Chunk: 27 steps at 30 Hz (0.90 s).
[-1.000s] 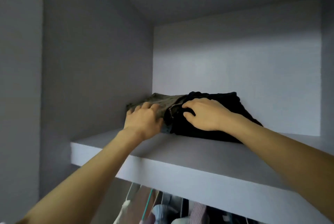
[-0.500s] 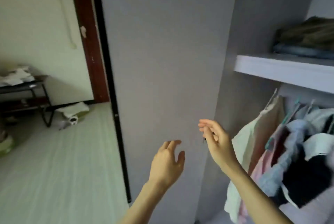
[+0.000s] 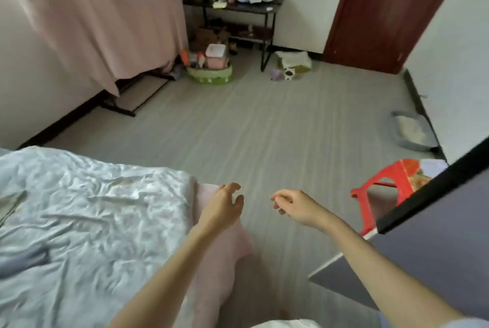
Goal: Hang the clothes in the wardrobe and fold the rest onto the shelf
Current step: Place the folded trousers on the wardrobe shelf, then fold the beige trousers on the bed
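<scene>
A: Above the floor, just off the bed's right edge, what is the state of each grip?

B: Left hand (image 3: 223, 206): fingers loosely spread, thumb apart, holding nothing. Right hand (image 3: 293, 207): fingers loosely curled, also holding nothing. Both hang over bare floor (image 3: 264, 129), near each other but not touching.

A: Location of the task's items?

B: No loose garment can be identified with certainty. The bed (image 3: 87, 222) carries a crumpled pale blue sheet; a pink cloth (image 3: 225, 253) drapes over its right edge. The wardrobe panel (image 3: 434, 235) stands at the right, with a red stool (image 3: 389, 190) beside it.

A: Recommended procedure for the current step?

B: Judged to be fetching the next item. Scan the bed surface first. Lift one garment only, by the shoulders or waistband, with both hands, so it hangs flat and does not drag the sheet. Avoid the stool when turning to the wardrobe.

A: Legible brands, labels, writing?

B: None. The stool top carries a coloured print, too blurred to read.
</scene>
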Motion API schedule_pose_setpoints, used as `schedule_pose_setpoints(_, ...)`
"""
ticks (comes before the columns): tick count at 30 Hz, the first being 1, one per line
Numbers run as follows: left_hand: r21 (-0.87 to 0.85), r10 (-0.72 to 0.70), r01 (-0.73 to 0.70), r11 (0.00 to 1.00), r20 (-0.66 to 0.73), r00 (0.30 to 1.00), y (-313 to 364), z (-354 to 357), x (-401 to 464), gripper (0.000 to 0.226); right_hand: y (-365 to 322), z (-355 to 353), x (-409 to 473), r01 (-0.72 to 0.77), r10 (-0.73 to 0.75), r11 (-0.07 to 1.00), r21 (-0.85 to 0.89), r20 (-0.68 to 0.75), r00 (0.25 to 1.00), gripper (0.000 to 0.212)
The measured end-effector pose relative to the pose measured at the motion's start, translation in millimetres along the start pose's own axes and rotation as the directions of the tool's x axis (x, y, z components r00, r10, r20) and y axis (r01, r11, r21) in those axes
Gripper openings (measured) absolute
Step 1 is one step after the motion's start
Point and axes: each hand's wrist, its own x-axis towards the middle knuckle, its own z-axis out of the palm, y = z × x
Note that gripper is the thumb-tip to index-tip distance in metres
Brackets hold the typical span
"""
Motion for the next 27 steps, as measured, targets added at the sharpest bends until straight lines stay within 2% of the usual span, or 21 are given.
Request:
schedule_pose_setpoints(3,-0.020,-0.160,0.159,0.987,-0.076,0.984,-43.3,-27.8,5.3,0.032,-38.0,27.0,59.2,0.070,-0.064,0.997,-0.030,0.162,0.985,0.030)
schedule_pose_setpoints(7,-0.066,-0.307,0.301,0.951,-0.152,0.939,-79.2,-55.8,27.4,0.022,-72.3,46.9,131.9,0.117,-0.101,0.992,-0.036,0.304,0.947,0.028)
schedule_pose_setpoints(9,-0.080,-0.354,0.344,0.935,-0.206,0.912,-90.4,-70.0,46.3,0.030,-85.4,49.6,166.1,0.139,-0.116,0.989,-0.042,0.350,0.930,0.025)
schedule_pose_setpoints(11,-0.147,-0.418,0.391,0.909,-0.308,0.855,-100.1,-86.2,78.3,0.035,-108.2,47.9,214.4,0.217,-0.172,0.973,-0.072,0.397,0.901,0.020)
schedule_pose_setpoints(16,-0.276,-0.519,0.439,0.855,-0.444,0.730,-107.6,-118.6,140.9,0.034,-168.9,43.3,301.3,0.370,-0.286,0.922,-0.119,0.435,0.854,0.018)
schedule_pose_setpoints(22,-0.335,-0.579,0.472,0.815,-0.511,0.636,-131.4,-149.5,199.9,0.032,-226.5,45.9,373.9,0.441,-0.339,0.891,-0.106,0.490,0.803,0.024)
schedule_pose_setpoints(27,-0.374,-0.599,0.471,0.799,-0.557,0.575,-177.1,-183.1,265.4,0.033,-266.8,49.2,448.8,0.464,-0.370,0.883,-0.069,0.506,0.779,0.027)
